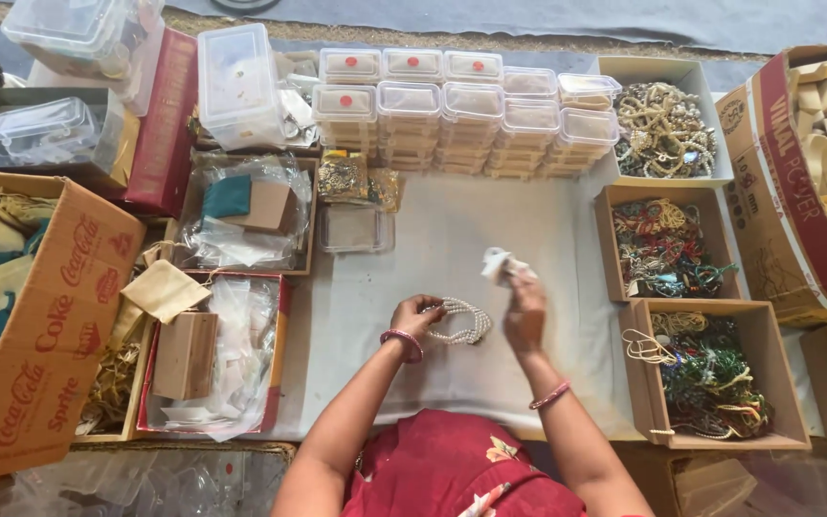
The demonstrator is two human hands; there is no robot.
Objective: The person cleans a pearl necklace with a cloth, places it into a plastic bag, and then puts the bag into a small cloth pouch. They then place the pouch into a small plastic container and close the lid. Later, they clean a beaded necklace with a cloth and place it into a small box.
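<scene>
The left hand [415, 316] is gripping a pearl necklace [461, 324] over the white cloth [452, 239] while the right hand [525, 308] is pinching a white wrap [497, 262] above it, so keeping the strand gathered seems wise.

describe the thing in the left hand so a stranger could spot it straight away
Start at the white cloth covering the middle of the table. Near its front edge, the left hand grips a looped pearl bracelet. It is the only jewellery outside the boxes, and plain white, not multicoloured.
</scene>
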